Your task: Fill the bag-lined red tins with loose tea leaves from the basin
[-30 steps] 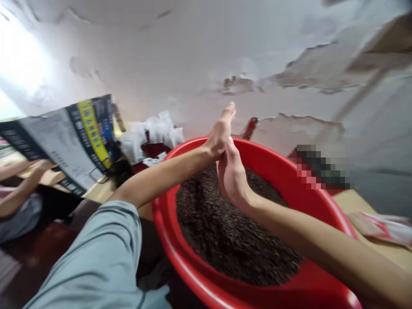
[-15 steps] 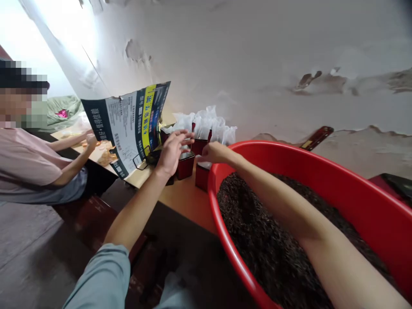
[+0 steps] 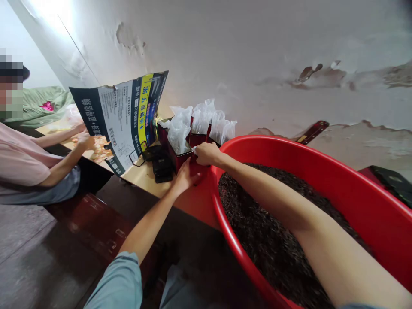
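A big red basin (image 3: 322, 163) full of dark loose tea leaves (image 3: 277, 240) fills the right side. Left of it stand several dark red tins (image 3: 180, 156) lined with clear plastic bags (image 3: 178, 133). My left hand (image 3: 185, 178) lies against the side of the nearest tin, fingers wrapped on it. My right hand (image 3: 206, 153) is closed at that tin's top edge, pinching the bag's rim.
A printed cardboard sheet (image 3: 124, 113) stands upright on the wooden table (image 3: 144, 176). A black scale (image 3: 161, 165) sits before the tins. Another person in a pink shirt (image 3: 22, 159) works at the far left. A peeling white wall stands behind.
My hands left the basin, where they were rubbing together, and reached left to the tins. The left hand dropped from above onto the nearest tin's side; the right closed on its bag.
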`<state>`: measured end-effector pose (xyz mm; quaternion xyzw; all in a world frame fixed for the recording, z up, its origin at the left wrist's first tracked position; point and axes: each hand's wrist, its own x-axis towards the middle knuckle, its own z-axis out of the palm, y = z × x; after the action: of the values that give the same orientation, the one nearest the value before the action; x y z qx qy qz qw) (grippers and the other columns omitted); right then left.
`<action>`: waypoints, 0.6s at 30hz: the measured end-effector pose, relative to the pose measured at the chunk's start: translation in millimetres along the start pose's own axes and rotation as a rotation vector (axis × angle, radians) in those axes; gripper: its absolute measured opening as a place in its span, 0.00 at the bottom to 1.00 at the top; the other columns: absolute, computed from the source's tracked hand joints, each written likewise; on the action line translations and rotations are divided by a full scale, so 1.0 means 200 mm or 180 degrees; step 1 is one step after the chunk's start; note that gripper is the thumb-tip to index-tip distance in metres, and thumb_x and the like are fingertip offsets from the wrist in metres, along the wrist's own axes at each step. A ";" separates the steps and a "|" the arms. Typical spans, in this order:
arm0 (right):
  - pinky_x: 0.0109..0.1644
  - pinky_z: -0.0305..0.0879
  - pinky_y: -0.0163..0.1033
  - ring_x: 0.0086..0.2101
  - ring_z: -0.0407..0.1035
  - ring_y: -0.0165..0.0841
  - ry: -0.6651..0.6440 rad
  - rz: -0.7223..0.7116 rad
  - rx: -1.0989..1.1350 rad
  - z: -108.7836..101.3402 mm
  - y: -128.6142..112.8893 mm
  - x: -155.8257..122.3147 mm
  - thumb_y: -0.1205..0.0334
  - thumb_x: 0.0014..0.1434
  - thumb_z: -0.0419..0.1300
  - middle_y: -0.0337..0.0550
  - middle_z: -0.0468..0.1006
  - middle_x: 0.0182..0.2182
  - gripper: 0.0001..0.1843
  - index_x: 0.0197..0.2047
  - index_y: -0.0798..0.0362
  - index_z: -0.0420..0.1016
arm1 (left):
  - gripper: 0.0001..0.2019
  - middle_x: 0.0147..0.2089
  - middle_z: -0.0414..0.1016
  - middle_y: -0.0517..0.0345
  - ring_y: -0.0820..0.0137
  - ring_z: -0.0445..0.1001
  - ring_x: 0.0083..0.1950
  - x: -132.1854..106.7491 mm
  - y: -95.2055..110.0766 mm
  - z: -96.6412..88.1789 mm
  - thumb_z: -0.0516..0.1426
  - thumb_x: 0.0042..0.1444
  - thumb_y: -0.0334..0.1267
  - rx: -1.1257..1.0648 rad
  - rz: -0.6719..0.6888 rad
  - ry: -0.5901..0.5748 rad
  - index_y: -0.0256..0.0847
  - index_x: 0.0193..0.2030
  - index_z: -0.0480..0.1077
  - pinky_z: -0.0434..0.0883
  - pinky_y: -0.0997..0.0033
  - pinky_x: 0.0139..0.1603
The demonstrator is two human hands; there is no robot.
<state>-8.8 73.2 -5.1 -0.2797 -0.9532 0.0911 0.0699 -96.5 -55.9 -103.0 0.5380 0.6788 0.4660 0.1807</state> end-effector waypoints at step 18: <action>0.59 0.72 0.56 0.52 0.75 0.47 0.1642 -0.0111 -0.0132 -0.85 -0.15 -0.97 0.55 0.67 0.57 0.39 0.81 0.50 0.13 0.49 0.48 0.78 | 0.39 0.69 0.66 0.42 0.52 0.66 0.72 -0.28 0.37 -0.26 0.61 0.61 0.61 0.0380 0.1318 0.1175 0.44 0.72 0.58 0.67 0.49 0.71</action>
<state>168.0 -34.9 151.2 -0.2786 -0.9102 -0.0041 0.3066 -73.1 -130.2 -30.9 0.5810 0.6021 0.5423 -0.0769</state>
